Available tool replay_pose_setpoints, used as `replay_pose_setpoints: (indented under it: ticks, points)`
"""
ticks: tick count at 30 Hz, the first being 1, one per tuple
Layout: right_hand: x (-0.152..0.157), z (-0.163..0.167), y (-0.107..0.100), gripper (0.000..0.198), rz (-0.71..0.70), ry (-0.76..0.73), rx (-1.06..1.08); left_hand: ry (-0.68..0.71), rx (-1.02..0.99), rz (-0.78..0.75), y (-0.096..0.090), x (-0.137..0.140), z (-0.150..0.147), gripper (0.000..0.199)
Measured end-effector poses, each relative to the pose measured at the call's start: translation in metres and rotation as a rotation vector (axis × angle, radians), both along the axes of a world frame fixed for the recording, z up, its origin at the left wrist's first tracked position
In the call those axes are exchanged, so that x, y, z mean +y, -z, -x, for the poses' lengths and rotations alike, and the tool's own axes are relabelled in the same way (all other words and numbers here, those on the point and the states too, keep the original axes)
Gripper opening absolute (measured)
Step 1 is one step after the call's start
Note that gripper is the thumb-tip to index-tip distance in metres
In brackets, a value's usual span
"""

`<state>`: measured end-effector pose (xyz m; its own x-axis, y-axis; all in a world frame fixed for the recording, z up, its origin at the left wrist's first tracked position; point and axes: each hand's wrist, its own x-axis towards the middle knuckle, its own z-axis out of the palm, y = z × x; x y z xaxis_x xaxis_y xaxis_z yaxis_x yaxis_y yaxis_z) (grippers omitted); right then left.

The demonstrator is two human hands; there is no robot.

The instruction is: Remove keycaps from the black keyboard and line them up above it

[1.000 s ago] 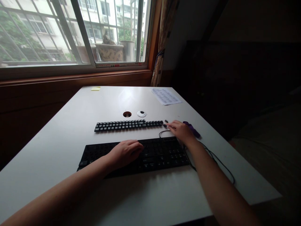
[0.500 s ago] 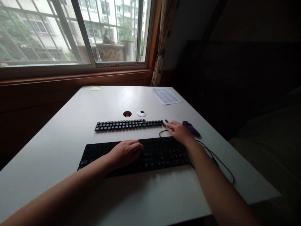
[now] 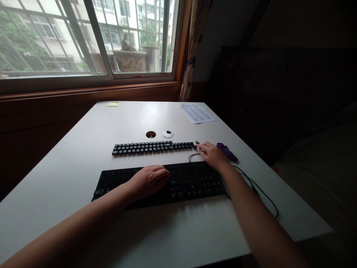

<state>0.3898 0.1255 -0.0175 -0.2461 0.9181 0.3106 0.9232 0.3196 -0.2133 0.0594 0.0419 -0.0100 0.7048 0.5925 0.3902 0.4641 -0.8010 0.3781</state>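
Observation:
My left hand (image 3: 152,179) rests on the large black keyboard (image 3: 107,179), its fingers curled inward. Whatever those fingers may hold is hidden. Beyond the keyboard lie rows of loose black keycaps (image 3: 142,148), set side by side. At their right end my right hand (image 3: 210,153) has its fingertips close together, against or just beside the last keycap. A small dark object (image 3: 197,142) shows at the fingertips, too small to name. Part of the keyboard's right upper corner lies under my right wrist.
A purple cloth (image 3: 227,152) lies right of my right hand. The black cable (image 3: 264,197) loops along the right side of the white table (image 3: 67,160). Farther back are a cable hole (image 3: 151,134), its round cover (image 3: 167,134), printed sheets (image 3: 197,113) and yellow notes (image 3: 113,104).
My right hand's fingertips have drawn back slightly to the right from the end of the keycap rows. My left hand stays on the keyboard.

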Motion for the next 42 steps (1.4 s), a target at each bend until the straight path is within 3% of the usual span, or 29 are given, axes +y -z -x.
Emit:
replay_pose_setpoints:
  ticks: [42]
  points:
    - [0.0036, 0.0, 0.0042, 0.039, 0.063, -0.022, -0.082, 0.008, 0.001, -0.021, -0.0027, -0.0004, -0.0017, 0.017]
